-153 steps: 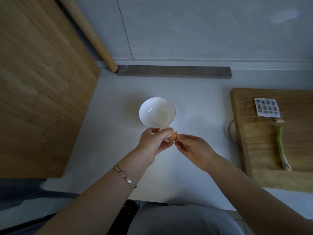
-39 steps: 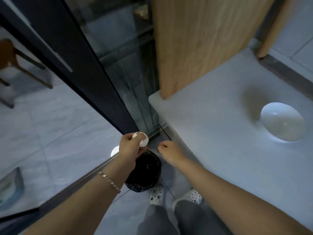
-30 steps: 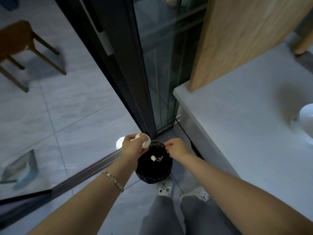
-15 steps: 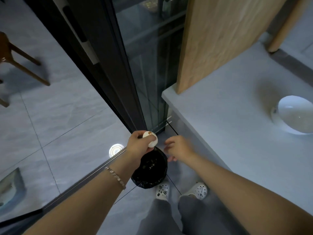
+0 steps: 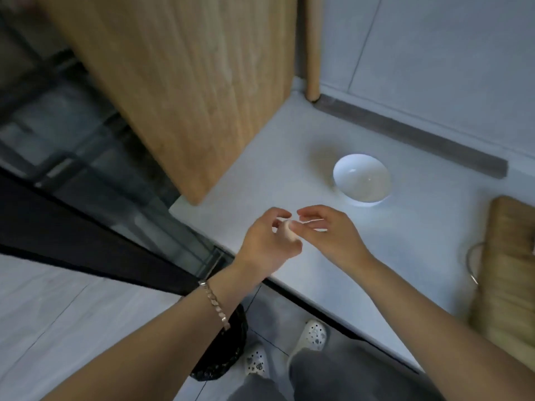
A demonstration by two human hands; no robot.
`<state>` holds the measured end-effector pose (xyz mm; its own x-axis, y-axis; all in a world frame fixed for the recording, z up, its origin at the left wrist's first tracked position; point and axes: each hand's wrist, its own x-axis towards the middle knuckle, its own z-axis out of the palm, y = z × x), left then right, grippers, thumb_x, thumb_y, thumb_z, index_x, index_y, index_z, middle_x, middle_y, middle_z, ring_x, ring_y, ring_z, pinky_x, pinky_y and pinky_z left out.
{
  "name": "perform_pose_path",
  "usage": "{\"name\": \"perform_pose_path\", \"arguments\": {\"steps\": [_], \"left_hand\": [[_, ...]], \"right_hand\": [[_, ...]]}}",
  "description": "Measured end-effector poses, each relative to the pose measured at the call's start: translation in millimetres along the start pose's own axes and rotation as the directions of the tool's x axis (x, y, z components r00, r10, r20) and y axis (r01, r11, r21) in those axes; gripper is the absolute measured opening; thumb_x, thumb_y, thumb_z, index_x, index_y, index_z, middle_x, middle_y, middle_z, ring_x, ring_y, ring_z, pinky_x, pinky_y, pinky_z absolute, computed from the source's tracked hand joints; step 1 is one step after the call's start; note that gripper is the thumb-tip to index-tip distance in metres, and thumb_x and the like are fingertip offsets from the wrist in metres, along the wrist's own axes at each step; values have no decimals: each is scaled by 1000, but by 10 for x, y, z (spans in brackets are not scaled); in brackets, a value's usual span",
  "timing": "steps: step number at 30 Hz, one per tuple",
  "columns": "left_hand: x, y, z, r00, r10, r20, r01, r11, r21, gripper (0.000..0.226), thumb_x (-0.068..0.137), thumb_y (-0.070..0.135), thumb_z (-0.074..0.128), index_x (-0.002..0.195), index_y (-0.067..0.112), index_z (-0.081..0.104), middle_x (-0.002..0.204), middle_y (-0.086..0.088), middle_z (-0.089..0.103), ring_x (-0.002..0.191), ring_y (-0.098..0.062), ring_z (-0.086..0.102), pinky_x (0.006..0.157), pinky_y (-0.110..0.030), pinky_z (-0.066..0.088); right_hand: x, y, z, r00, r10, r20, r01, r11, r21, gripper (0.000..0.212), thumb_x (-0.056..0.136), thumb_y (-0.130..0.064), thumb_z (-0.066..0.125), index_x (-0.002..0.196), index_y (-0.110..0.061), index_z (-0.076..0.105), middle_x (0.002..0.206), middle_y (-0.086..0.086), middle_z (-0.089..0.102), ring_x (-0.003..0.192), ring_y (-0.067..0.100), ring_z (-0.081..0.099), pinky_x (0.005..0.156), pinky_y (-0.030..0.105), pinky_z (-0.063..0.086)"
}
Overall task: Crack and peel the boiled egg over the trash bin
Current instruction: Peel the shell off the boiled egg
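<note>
while both hands hover over the pale counter at the centre of the frame, the egg sits between them, a whitish lump held in the curled fingers of the left hand. the right hand reaches in from the right with its thumb and forefinger tips touching the egg's near side, the other fingers loosely spread; whether it pinches a scrap of shell or just steadies the egg is too blurred to tell. the egg looks mostly white, so the peeling seems far along, perhaps at the last-fragments stage. the trash bin, black-lined, shows only partly at the lower centre of the frame, under the left forearm and beside the feet, so the egg is not above it now. a white bowl stands empty on the counter at the upper right of the hands. any shell still on the egg would call for bringing it back over the bin to pick it off; if the egg is clean, setting it in the bowl looks the likely next move.
</note>
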<state>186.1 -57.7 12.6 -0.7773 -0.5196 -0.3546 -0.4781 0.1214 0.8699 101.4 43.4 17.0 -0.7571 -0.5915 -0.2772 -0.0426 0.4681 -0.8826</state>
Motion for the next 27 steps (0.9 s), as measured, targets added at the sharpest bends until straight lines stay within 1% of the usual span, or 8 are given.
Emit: {"name": "perform_pose_path", "arguments": {"steps": [3, 5, 7, 9, 13, 20, 23, 27], "left_hand": [[80, 248, 324, 985, 155, 74, -160, 985, 65, 46, 72, 4, 69, 112, 18, 51, 98, 6, 54, 72, 1, 52, 58, -3, 43], [145, 377, 558, 971, 218, 103, -229, 966, 117, 45, 71, 5, 71, 110, 14, 53, 101, 5, 57, 77, -1, 54, 63, -5, 43], [197, 444, 713, 962, 243, 121, -259, 955, 143, 42, 70, 5, 72, 106, 13, 54, 100, 4, 60, 81, -8, 56, 69, -13, 47], [240, 508, 867, 955, 259, 147, -279, 949, 143, 37, 70, 6, 72, 99, 19, 54, 99, 4, 61, 85, -14, 58, 72, -22, 51], [279, 603, 1060, 922, 334, 195, -366, 916, 164, 46, 69, 8, 73, 85, 41, 46, 93, 19, 56, 90, -5, 56, 77, -23, 51], [374, 675, 1143, 912, 360, 194, -386, 915, 119, 51, 69, 5, 75, 86, 42, 45, 95, 21, 56, 89, 12, 52, 74, -15, 49], [435, 699, 1111, 903, 371, 216, -402, 908, 122, 51, 69, 5, 74, 88, 42, 45, 97, 19, 57, 94, 3, 53, 76, -19, 52], [487, 734, 1057, 889, 382, 252, -426, 893, 146, 46, 70, 6, 73, 91, 37, 45, 95, 19, 58, 96, -8, 58, 80, -24, 52]], "right_hand": [[6, 101, -341, 999, 20, -43, -19, 999, 36, 19, 72, -29, 73, 90, -23, 69, 88, -7, 70, 82, 7, 67, 72, 14, 50], [-2, 208, -602, 994, 31, -106, -20, 994, 109, 8, 75, -26, 71, 82, -27, 72, 82, -10, 72, 79, 7, 68, 73, 18, 53], [-11, 280, -790, 989, 40, -145, -8, 976, 217, 15, 78, -19, 69, 70, -31, 72, 68, -15, 72, 69, 6, 68, 69, 19, 57], [-13, 369, -970, 981, 87, -176, -26, 946, 323, 19, 79, -12, 67, 67, -25, 72, 60, -14, 71, 61, 5, 67, 64, 20, 59], [-1, 468, -1222, 961, 190, -203, -95, 911, 401, 10, 82, -8, 63, 75, -7, 70, 71, 4, 69, 58, 7, 67, 63, 22, 59], [34, 504, -1406, 939, 297, -174, -172, 843, 509, 10, 85, -13, 59, 85, -9, 68, 83, 5, 70, 69, 8, 69, 65, 18, 57], [62, 444, -1425, 959, 283, -23, -242, 856, 457, 20, 86, -23, 59, 95, -9, 70, 97, 8, 72, 89, 16, 69, 78, 25, 56], [102, 381, -1389, 963, 270, 5, -250, 884, 396, 18, 80, -27, 66, 90, -14, 72, 91, 5, 73, 86, 14, 69, 77, 22, 58]]}}
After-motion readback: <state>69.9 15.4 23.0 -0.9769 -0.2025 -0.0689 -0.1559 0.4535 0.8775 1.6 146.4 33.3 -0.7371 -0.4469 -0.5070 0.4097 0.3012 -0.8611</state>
